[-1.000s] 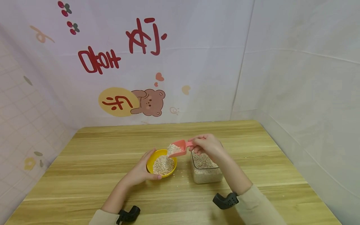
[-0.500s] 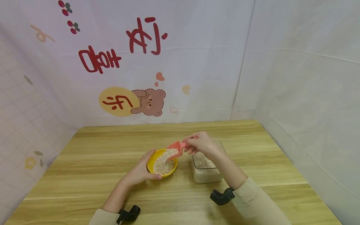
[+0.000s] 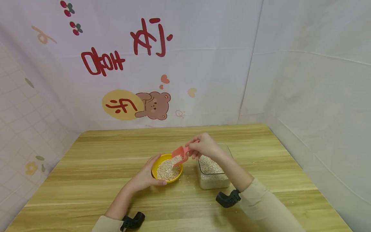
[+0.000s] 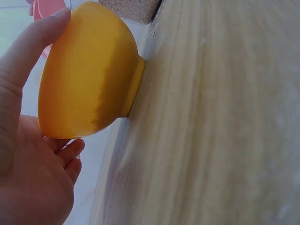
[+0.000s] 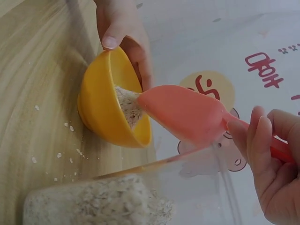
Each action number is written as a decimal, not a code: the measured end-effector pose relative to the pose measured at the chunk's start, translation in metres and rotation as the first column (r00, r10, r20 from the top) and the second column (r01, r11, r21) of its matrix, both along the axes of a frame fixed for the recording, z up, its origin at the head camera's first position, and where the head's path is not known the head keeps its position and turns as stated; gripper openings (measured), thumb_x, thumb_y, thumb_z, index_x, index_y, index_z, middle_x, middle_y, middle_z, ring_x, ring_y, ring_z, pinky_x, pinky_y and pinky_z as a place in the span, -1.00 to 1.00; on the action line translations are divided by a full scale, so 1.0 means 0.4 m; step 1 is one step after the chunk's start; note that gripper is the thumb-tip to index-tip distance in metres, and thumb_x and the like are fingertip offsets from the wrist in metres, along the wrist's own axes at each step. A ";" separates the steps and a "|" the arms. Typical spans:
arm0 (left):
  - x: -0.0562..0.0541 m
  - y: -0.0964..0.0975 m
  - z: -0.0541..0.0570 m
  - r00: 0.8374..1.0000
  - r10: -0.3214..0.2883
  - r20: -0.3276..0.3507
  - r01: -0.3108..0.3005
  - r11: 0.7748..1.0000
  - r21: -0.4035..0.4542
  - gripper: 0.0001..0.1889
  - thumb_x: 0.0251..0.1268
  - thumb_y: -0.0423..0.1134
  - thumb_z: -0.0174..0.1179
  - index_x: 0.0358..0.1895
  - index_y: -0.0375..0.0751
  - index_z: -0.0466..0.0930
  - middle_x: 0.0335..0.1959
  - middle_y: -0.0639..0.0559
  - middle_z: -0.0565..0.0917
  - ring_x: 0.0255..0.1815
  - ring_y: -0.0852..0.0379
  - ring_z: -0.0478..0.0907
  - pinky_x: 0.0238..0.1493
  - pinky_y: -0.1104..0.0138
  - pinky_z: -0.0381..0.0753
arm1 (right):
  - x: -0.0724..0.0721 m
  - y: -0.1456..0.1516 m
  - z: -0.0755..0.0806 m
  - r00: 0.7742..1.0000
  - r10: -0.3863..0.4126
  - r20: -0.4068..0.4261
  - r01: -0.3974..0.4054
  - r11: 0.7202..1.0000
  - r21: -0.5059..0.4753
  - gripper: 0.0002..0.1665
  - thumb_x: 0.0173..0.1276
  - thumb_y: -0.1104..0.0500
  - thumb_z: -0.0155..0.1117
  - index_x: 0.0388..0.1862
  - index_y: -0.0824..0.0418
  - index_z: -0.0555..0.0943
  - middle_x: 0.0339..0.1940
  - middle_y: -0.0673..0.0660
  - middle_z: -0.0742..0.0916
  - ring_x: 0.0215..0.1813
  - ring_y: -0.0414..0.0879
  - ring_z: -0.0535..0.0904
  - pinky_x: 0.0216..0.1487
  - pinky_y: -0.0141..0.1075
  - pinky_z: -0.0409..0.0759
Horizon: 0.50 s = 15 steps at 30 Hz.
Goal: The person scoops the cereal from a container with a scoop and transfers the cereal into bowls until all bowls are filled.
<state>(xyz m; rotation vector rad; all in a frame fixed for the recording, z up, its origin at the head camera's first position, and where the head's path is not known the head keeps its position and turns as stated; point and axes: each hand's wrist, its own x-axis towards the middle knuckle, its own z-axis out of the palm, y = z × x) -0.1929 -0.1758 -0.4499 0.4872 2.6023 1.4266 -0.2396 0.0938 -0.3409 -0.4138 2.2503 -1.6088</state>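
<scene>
My right hand (image 3: 205, 146) grips the handle of a pink scoop (image 5: 185, 112), thumb and fingers wrapped about it. The scoop is tilted down over a yellow bowl (image 4: 89, 70), its lip above the oats (image 3: 167, 170) inside, and some oats still lie in its mouth. My left hand (image 3: 144, 175) holds the bowl from the left, thumb at the near side of the rim and fingers round the far side. The bowl stands upright on the table. Right of it, partly under my right forearm, is a clear square container (image 3: 214, 182) of oats.
Loose oat flakes (image 5: 65, 125) are scattered on the wooden table (image 3: 116, 151) between bowl and container. A printed white cloth (image 3: 208, 80) hangs behind the table, with more cloth at both sides.
My right hand has moved left and tipped the scoop lower over the bowl. Oats have slid from the scoop into the bowl, leaving less in it. My left hand and the bowl stay put.
</scene>
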 end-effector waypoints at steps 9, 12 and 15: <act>0.001 0.002 0.001 1.000 0.003 0.011 -0.003 1.000 0.004 0.23 -0.25 0.01 0.57 0.51 -0.26 -0.04 0.49 -0.26 0.00 0.45 -0.26 -0.03 0.31 -0.23 0.03 | -0.007 -0.002 0.026 1.000 0.008 0.004 -0.008 0.999 0.036 -0.80 0.29 0.38 0.15 -0.18 0.40 0.67 -0.47 0.33 0.72 -0.67 -0.14 0.57 -0.59 -0.30 0.59; 0.002 0.002 0.001 1.000 0.007 0.008 -0.007 1.000 0.000 0.23 -0.26 0.01 0.58 0.50 -0.26 -0.03 0.49 -0.27 0.00 0.45 -0.26 -0.03 0.30 -0.23 0.03 | -0.007 0.000 0.031 1.000 0.003 0.007 -0.003 0.999 0.038 -0.81 0.30 0.38 0.16 -0.18 0.40 0.67 -0.49 0.30 0.73 -0.67 -0.15 0.56 -0.60 -0.31 0.59; 0.003 0.004 0.001 1.000 0.011 0.011 -0.011 1.000 -0.006 0.23 -0.25 0.01 0.57 0.51 -0.26 -0.03 0.49 -0.26 0.00 0.45 -0.26 -0.03 0.30 -0.24 0.04 | -0.006 0.003 0.030 1.000 0.010 0.004 -0.011 1.000 0.027 -0.81 0.30 0.38 0.15 -0.19 0.41 0.67 -0.49 0.31 0.72 -0.66 -0.15 0.57 -0.60 -0.31 0.59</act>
